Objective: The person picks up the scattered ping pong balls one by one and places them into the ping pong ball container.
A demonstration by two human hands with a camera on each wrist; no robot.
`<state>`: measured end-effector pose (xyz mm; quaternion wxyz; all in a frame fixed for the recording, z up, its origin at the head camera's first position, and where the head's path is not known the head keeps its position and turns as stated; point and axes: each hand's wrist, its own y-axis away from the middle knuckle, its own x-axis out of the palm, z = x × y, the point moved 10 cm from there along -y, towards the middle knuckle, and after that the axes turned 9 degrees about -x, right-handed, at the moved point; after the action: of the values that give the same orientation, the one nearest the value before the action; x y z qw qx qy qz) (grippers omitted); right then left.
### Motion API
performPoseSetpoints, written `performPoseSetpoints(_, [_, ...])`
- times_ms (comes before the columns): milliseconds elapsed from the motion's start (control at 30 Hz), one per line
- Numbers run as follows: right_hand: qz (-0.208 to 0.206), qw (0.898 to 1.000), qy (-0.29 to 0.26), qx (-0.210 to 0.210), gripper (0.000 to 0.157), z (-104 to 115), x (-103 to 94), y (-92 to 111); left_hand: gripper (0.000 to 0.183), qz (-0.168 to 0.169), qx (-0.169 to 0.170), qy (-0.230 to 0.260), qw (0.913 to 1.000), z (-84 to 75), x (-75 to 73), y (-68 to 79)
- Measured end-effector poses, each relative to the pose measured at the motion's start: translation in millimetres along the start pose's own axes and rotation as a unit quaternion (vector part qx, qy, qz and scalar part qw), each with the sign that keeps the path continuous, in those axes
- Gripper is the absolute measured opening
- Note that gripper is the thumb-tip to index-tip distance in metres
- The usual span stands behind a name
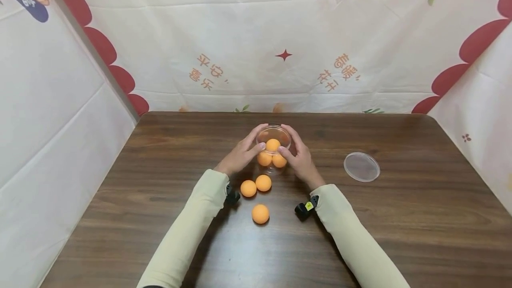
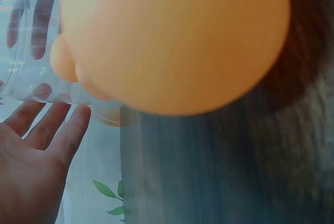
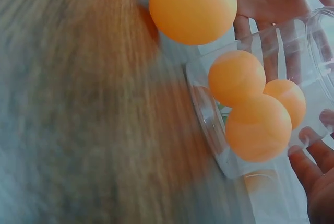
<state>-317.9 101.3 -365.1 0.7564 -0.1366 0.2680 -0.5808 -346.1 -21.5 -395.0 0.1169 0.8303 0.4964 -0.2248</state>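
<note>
A clear plastic jar stands near the back of the table without a lid, holding three orange ping-pong balls. My left hand grips its left side near the rim, and my right hand grips the right side. Both thumbs lie along the near side, while the fingers reach round behind. Through the clear wall in the right wrist view, the balls sit toward the bottom. Two loose ping-pong balls lie side by side just in front of the jar, and another ball is closer to me.
To the right of my right hand, a round clear lid lies flat on the brown wooden table. A white printed cloth hangs behind the table's far edge, with more cloth along both sides.
</note>
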Motion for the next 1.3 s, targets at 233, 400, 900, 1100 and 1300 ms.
performPoseSetpoints(233, [0.009,1.0,0.012,0.006,0.056,1,-3.0,0,0.056,-0.029,0.0,0.011,0.9995,3.1,-7.0,4.2])
performPoseSetpoints(400, [0.007,1.0,0.025,0.002,0.056,2,-3.0,-2,0.055,-0.045,-0.006,-0.01,0.9989,4.1,-16.7,19.0])
performPoseSetpoints(900, [0.025,0.998,0.053,0.022,0.057,-2,-5.8,-3,0.063,-0.009,-0.017,-0.232,0.9725,1.3,1.3,58.6])
performPoseSetpoints(1100, [0.033,0.998,0.039,0.034,0.057,-1,-5.1,-4,0.062,0.007,-0.039,-0.275,0.9606,-6.2,10.5,68.3])
performPoseSetpoints(1300, [0.039,0.997,0.04,0.047,0.058,1,-4.9,-3,0.055,-0.004,-0.023,-0.298,0.9543,-15.2,17.4,73.7])
